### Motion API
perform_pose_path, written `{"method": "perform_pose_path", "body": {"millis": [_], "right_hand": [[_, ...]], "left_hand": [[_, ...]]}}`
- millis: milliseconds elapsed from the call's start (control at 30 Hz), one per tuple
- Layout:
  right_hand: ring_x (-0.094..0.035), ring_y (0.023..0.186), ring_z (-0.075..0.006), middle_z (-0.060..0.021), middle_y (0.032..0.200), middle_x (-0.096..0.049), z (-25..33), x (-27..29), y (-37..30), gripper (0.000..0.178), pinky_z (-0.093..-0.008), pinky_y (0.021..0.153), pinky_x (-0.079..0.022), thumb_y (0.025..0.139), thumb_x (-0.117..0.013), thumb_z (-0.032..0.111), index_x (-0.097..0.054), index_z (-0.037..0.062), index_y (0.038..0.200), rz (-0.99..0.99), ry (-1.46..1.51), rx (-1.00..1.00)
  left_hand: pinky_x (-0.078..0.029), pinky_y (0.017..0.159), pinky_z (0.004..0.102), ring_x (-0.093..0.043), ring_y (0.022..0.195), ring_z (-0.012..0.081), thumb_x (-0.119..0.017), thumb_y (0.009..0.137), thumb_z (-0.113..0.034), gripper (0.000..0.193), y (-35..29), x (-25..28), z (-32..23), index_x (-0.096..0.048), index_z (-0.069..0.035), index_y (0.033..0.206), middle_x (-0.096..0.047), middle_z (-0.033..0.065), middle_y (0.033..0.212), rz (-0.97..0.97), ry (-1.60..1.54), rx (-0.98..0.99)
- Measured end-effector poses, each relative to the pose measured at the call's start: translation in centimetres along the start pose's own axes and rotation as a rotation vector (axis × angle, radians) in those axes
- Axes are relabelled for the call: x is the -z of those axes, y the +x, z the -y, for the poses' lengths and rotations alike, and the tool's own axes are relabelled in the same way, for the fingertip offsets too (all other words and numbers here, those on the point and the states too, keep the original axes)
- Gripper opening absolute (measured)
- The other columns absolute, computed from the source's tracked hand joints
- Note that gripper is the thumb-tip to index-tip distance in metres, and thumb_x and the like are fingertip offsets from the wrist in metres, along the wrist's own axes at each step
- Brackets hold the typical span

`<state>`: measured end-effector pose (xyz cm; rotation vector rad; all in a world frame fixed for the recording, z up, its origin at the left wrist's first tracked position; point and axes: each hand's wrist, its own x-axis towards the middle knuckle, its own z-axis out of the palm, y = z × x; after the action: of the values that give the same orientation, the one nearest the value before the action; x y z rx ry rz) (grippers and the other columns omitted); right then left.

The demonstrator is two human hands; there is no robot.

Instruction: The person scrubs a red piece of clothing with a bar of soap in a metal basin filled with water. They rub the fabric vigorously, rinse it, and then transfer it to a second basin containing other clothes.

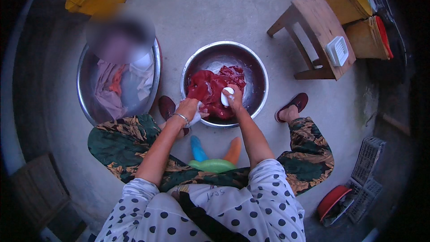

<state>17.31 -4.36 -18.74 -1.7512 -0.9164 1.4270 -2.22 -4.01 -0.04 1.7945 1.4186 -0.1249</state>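
Wet red cloth point(207, 84) lies bunched in a round metal basin point(264, 94) on the floor in front of me. My right hand point(236, 97) is over the basin, its fingers wrapped round a white bar of soap point(227, 96) just above the red cloth. At the basin's near left rim, my left hand point(187, 108) is closed on a bunched white cloth point(195, 115). This white cloth lies against the edge of the red one; whether they are one piece I cannot tell. A bracelet circles my left wrist.
A larger oval metal tub point(80, 80) with pink, orange and white clothes point(107, 85) stands left, its far part blurred. To the right, a wooden bench point(313, 22) carries a white soap dish point(337, 51) beside yellow buckets point(345, 0). A coloured plastic stool point(212, 166) is beneath me.
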Motion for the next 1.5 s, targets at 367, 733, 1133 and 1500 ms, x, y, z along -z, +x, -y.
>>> {"method": "perform_pose_path", "body": {"millis": [367, 733, 1133, 1500], "right_hand": [[-0.053, 0.091, -0.0198, -0.0114, 0.102, -0.055, 6.4, 0.1, -3.3, 0.039, -0.0318, 0.085, -0.039, 0.085, -0.048, 0.032, -0.049, 0.0044, 0.113, 0.488, 0.331, -0.218], [-0.052, 0.087, -0.017, -0.0072, 0.089, -0.056, 14.3, 1.8, -8.7, 0.021, -0.027, 0.079, -0.04, 0.074, -0.057, 0.01, -0.055, 0.0023, 0.093, 0.039, 0.237, 0.173], [-0.058, 0.056, -0.0321, -0.0171, 0.071, -0.059, 10.6, -5.2, -9.1, 0.026, -0.0438, 0.05, -0.045, 0.082, -0.043, 0.024, -0.055, 0.0059, 0.068, -0.316, -0.789, 0.646], [-0.045, 0.06, -0.0124, -0.0025, 0.068, -0.054, 10.2, 0.5, -5.5, 0.027, -0.0298, 0.055, -0.039, 0.082, -0.052, 0.024, -0.055, -0.0024, 0.078, 0.074, -0.073, 0.341]], "left_hand": [[-0.042, 0.074, 0.0313, -0.055, 0.08, 0.0244, -0.055, 0.077, -0.014, 0.033, 0.1, -0.3, 0.6, -0.05, -0.001, 0.107, -0.058, 0.0179, 0.089, -0.085, -0.452, -0.135], [-0.044, 0.078, 0.0257, -0.052, 0.089, 0.0125, -0.054, 0.082, -0.028, 0.037, 3.1, -4.6, 0.8, -0.048, -0.005, 0.11, -0.054, 0.0039, 0.098, -0.05, -1.566, 0.055], [-0.041, 0.066, 0.0309, -0.049, 0.069, 0.0153, -0.047, 0.081, -0.041, 0.031, 6.0, -11.2, 2.6, -0.055, -0.013, 0.092, -0.054, 0.0025, 0.079, 0.208, -2.135, 0.29], [-0.036, 0.056, 0.0297, -0.042, 0.058, 0.0103, -0.06, 0.075, -0.036, 0.029, 6.0, -7.5, 1.3, -0.057, -0.008, 0.068, -0.051, 0.0014, 0.064, 0.101, -0.67, -0.115]]}}
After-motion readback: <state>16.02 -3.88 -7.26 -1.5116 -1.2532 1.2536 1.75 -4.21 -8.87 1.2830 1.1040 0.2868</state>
